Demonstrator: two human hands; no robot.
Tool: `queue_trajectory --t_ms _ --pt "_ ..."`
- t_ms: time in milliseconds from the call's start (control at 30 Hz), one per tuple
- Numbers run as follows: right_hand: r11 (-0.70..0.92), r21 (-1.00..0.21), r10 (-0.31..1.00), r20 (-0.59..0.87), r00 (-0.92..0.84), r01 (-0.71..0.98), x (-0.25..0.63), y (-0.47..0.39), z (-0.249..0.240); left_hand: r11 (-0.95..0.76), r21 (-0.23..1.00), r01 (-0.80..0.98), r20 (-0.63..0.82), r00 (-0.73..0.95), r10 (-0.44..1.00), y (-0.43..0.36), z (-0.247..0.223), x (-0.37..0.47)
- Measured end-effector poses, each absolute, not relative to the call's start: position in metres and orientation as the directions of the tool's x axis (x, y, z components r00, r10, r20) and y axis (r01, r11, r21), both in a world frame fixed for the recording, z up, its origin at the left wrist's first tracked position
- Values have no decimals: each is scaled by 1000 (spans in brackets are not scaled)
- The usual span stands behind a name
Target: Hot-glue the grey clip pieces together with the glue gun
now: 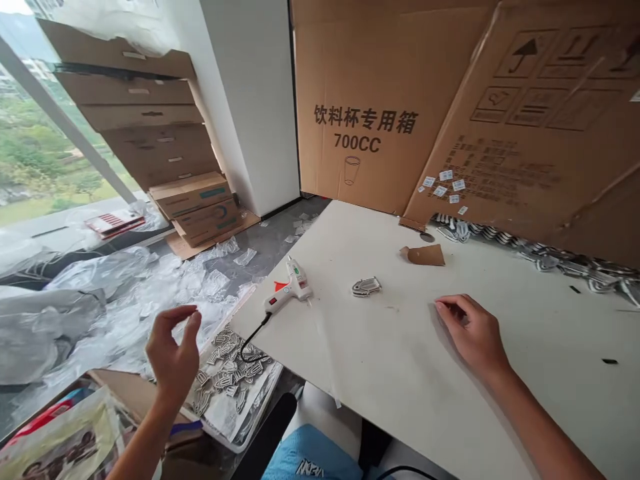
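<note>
My left hand (174, 350) is raised beside a white tray (240, 440) of small grey-and-white outlined pieces (233, 367). Its fingers curl, with a slight gap between thumb and forefinger and nothing visible in them. On the white table, my right hand (473, 333) has thumb and forefinger pressed together; anything between them is too small to make out. A stack of outlined pieces (367, 287) lies between the hands. Left of that stack rests a white hot glue gun (293, 287) with a black cord. Beyond my right hand is a curled scrap of brown cardboard (425, 255).
A large cardboard sheet (380, 67) stands along the table's back edge, with small white stickers (445, 175) on it. More outlined pieces (550, 260) lie at its foot. Stacked boxes (155, 140) and plastic bags (140, 293) fill the left side. An open carton (125, 393) sits lower left.
</note>
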State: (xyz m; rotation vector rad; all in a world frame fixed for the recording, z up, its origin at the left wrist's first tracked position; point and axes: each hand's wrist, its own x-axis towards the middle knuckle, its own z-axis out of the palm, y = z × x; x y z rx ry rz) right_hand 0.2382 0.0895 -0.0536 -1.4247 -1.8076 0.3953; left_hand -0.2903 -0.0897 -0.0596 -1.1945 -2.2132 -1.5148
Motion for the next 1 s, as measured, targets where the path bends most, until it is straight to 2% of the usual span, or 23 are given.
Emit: queue_trajectory --t_ms 67,133,233,300,467,567,700,833,1000 --pt "374 -634 903 415 -111 676 237 94 -55 -43 609 792 699 -510 501 -70 -19 -244" --pt "406 -626 898 409 -163 666 237 96 -56 -237 492 838 762 -282 583 -48 13 -193" --pt "432 -622 894 390 -220 653 236 94 -57 -408 408 816 621 79 780 -9 40 -126" --pt "435 -635 897 368 -246 638 235 90 -56 -429 395 812 471 222 854 21 43 -95" --pt "376 -743 926 287 -245 553 235 85 -50 -351 349 869 196 298 934 88 23 -63" --pt "344 -794 939 277 -205 500 234 87 -47 -289 344 893 111 267 957 105 16 -58" --pt "329 -820 942 253 -220 468 234 90 -44 -187 410 893 108 156 982 110 21 -61" --pt "314 -828 946 232 -227 464 233 89 -41 -168 459 872 152 110 982 115 31 -75" --pt "321 -826 943 234 -236 464 233 88 -39 -109 361 926 103 77 992 126 31 -90"
